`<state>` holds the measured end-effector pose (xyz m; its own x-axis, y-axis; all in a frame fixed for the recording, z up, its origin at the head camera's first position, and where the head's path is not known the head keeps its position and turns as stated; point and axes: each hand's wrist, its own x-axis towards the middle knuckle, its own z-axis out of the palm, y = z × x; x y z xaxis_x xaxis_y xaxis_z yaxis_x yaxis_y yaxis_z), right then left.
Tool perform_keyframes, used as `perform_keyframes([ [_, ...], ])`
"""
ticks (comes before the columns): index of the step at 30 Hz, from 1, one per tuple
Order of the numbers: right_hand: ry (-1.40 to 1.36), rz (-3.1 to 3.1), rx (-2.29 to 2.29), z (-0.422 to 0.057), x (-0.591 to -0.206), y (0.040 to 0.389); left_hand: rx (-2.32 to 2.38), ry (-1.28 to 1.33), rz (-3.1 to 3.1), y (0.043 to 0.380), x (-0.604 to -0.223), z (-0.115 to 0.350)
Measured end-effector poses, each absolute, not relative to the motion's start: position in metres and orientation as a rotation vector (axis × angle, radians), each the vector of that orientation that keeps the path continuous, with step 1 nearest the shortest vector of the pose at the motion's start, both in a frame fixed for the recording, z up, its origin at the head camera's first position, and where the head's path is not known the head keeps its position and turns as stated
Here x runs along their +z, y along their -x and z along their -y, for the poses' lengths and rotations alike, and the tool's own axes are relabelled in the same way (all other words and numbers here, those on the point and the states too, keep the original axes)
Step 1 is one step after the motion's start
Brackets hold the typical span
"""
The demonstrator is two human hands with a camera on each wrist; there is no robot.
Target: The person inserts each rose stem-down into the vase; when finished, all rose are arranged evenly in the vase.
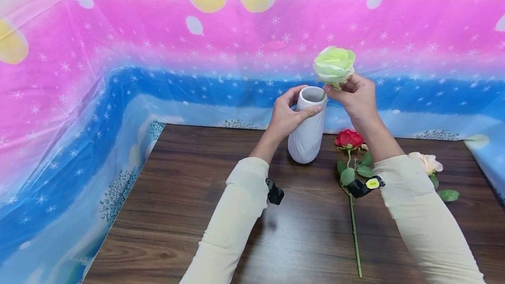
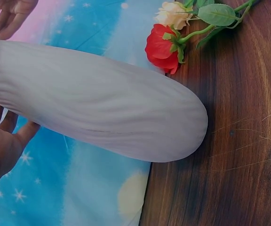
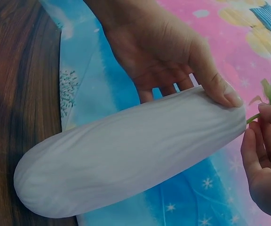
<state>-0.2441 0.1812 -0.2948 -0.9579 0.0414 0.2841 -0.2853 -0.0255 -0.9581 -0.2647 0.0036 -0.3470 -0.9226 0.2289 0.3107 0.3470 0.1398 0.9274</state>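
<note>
A tall white vase (image 1: 307,133) with a wavy surface stands near the table's back edge, tilted slightly. My left hand (image 1: 289,113) grips it around the upper part, thumb across the front just below the rim. Over the vase mouth, my right hand (image 1: 357,95) pinches the stem of a pale green rose (image 1: 334,65) right under its bloom. The short visible bit of green stem (image 3: 253,118) runs down into the vase opening; the rest of it is hidden inside. In the left wrist view the vase (image 2: 102,101) fills the middle.
To the right of the vase a red rose (image 1: 349,138) lies on the dark wooden table (image 1: 189,196), its long stem toward the front. A peach rose (image 1: 428,162) lies farther right, partly behind the right sleeve (image 1: 418,205). A patterned cloth (image 1: 221,95) hangs behind the table.
</note>
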Motion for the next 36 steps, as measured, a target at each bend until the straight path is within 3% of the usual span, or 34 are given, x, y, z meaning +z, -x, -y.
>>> perform_keyframes([
  [22, -0.355, 2.074, 2.056, -0.194, -0.307, 0.235, -1.949, 0.58, 2.296, 0.263, -0.342, -0.006],
  [36, -0.262, 2.23, 1.982, -0.218, -0.322, 0.214, -1.941, 0.544, 2.3, 0.264, -0.346, -0.005],
])
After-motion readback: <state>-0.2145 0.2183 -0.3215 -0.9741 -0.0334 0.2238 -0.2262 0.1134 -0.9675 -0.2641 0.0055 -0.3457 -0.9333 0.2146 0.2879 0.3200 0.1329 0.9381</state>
